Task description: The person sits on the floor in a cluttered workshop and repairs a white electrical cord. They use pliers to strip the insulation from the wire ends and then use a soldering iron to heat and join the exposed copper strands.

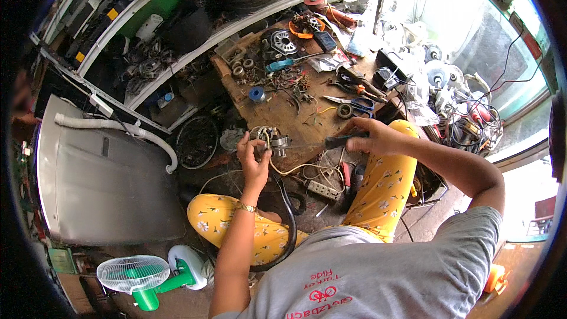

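At the near edge of the wooden workbench (277, 115), my left hand (254, 162) is closed on a small round metal motor part (280, 140). A pale wire runs down from that part past my fingers. My right hand (376, 136) grips the black handle of a screwdriver (338, 140). Its thin shaft points left toward the motor part; whether the tip touches it I cannot tell. Scissors with blue handles (361, 104) and a roll of tape (344, 111) lie just beyond my right hand.
A blue spool (257, 94), a blue-handled screwdriver (279, 65), pliers (358, 88) and loose small parts cover the bench. Below it sits a white power strip (323, 189) with cords. A green fan (140, 277) stands at left; motors and cables (460, 91) are heaped at right.
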